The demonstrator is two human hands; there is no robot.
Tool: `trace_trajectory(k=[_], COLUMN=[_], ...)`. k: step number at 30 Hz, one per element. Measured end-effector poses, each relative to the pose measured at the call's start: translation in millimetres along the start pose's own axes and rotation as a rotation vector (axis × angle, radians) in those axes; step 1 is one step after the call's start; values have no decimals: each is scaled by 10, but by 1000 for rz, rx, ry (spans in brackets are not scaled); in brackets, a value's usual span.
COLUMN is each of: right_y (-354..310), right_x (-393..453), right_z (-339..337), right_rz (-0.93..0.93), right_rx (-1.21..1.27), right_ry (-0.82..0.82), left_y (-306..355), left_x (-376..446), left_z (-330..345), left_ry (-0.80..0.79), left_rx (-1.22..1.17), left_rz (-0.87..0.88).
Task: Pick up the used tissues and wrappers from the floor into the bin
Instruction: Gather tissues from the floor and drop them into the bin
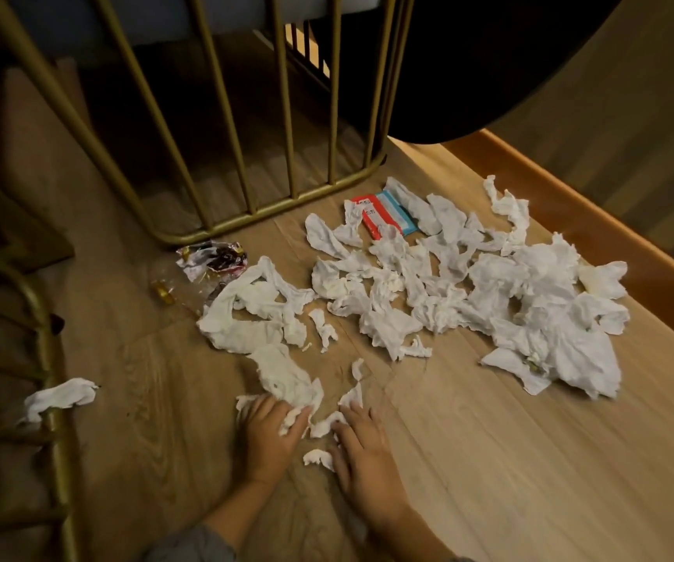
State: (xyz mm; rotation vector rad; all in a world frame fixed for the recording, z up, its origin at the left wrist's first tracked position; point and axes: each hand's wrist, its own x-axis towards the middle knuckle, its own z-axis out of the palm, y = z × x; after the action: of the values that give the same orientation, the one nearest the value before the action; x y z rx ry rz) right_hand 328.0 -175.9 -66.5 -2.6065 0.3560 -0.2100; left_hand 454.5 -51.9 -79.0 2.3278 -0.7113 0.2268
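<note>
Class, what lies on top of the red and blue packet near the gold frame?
Crumpled white tissues overlap the red and blue packet's right end and lower edge; its covered part cannot be seen.

No text can be read: the red-and-blue packet [384, 215] far beyond the right hand [361, 452] bears white labels (print too blurred).

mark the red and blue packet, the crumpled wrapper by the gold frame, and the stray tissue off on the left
red and blue packet [384, 215]: head view, on its exposed middle, between tissues.
crumpled wrapper [214, 259]: head view, on its centre, just below the gold frame's bottom rail.
stray tissue [60, 397]: head view, on the middle of the white wad.
</note>
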Motion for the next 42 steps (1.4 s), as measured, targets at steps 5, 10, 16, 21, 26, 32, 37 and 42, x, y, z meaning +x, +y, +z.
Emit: trace_trajectory(k=[5,10,16,21,26,32,37,42], right_y=[-86,-38,-15,-131,-327,-549,-444,-254], right_x=[-314,-249,259,917,1540,2006,1860,1387], right_z=[63,-41,-322,-425,-414,-154,153,203], right_rz=[-140,-292,-18,160,145,100,17,-65], right_rx=[-15,-28,155,158,174,-45,-104,-91], right_ry=[18,-106,-163,-38,-7,-130,-352,-187], left_y=[87,36,-264,-377,-670,-1149,-1306,-1158], left_x=[-45,-51,-42,189,438,642,503,471], left_z=[-87,-228,-467,-861,-1164,-1097,-889,-847], left_ry=[-38,-57,-93,84,319,375,163,213], left_rx=[-114,-104,-122,-266,-102,45,193,177], left_rz=[-79,-174,-346,-553,-713,-738,-841,-750])
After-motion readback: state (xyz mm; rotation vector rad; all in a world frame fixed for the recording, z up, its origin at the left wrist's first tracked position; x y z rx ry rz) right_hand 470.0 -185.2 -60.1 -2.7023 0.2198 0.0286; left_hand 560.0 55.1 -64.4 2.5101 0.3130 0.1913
